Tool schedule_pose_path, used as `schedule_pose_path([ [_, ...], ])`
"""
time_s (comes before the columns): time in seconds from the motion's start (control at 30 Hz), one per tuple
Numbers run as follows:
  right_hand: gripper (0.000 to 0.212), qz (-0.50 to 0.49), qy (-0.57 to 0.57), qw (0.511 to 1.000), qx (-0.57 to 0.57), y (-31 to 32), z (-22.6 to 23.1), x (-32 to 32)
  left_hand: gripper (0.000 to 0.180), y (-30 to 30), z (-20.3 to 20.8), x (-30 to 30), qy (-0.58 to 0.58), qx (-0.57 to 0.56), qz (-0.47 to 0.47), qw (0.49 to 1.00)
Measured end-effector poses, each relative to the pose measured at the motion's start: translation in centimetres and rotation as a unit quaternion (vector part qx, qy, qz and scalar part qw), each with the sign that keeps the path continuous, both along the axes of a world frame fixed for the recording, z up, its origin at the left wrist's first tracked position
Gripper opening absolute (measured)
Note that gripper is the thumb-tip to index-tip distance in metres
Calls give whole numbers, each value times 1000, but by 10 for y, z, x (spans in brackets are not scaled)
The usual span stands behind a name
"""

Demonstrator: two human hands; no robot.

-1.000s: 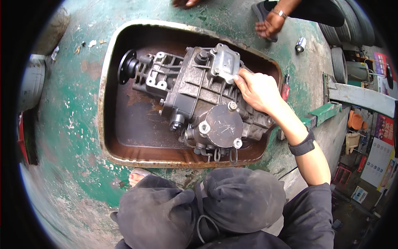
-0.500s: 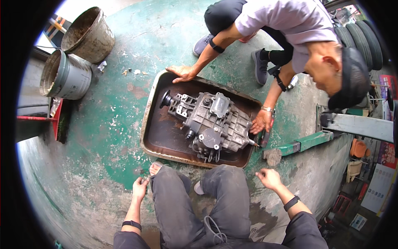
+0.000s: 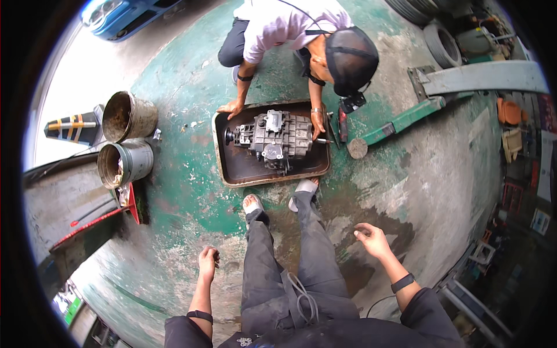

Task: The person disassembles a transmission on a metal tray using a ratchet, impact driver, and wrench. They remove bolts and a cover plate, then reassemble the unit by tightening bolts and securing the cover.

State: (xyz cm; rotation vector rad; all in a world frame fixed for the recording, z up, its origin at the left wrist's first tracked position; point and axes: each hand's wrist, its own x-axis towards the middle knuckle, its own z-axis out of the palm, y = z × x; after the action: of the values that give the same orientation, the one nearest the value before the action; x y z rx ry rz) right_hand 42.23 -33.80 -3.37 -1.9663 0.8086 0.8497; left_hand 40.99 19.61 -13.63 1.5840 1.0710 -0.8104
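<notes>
My left hand [image 3: 208,261] hangs beside my left thigh, fingers curled inward and dark at the tips; whether they hold anything is hidden. Out to the right of my legs, my right hand [image 3: 373,239] is held above the floor, empty, its fingers loosely bent and apart from the thumb. Beyond my feet lies a grey metal gearbox [image 3: 281,134] in a dark, worn rectangular tray [image 3: 250,179]. A co-worker in a cap [image 3: 351,58] crouches behind it, one hand on the tray's far left rim, the other by the gearbox's right end.
A green lift arm [image 3: 400,123] with a round pad reaches in from the right, near a red-handled tool [image 3: 342,126]. Two dirty buckets [image 3: 129,116] stand at the left by a red-edged ramp [image 3: 87,227]. Tyres [image 3: 442,45] lie at the far right. Wet patches darken the floor.
I have risen from a crouch to standing and farther back, so the tray looks smaller and more distant. Both my hands have left the area beside my knees. The co-worker still leans over the tray.
</notes>
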Motion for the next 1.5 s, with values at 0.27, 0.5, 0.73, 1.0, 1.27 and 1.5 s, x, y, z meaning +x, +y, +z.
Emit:
schedule_pose_path([
  [0.27,22,-327,-4,945,-10,68,45,-225,11,-10,34,70,-11,-42,-237,970],
  [0.5,22,-546,71,834,21,160,31,-430,19,-49,43,99,-26,59,-415,907],
  [0.73,23,-700,18,705,115,214,19,-542,26,-200,59,54,-72,-7,-530,845],
  [1.0,33,-888,-54,453,63,168,51,-736,14,-481,62,-119,-103,-103,-713,686],
  [1.27,74,-932,-361,36,-11,86,66,-930,10,-730,77,-320,-132,-88,-835,526],
  [1.5,77,-932,-287,-208,-79,61,66,-1067,19,-909,34,-506,-114,88,-844,516],
])
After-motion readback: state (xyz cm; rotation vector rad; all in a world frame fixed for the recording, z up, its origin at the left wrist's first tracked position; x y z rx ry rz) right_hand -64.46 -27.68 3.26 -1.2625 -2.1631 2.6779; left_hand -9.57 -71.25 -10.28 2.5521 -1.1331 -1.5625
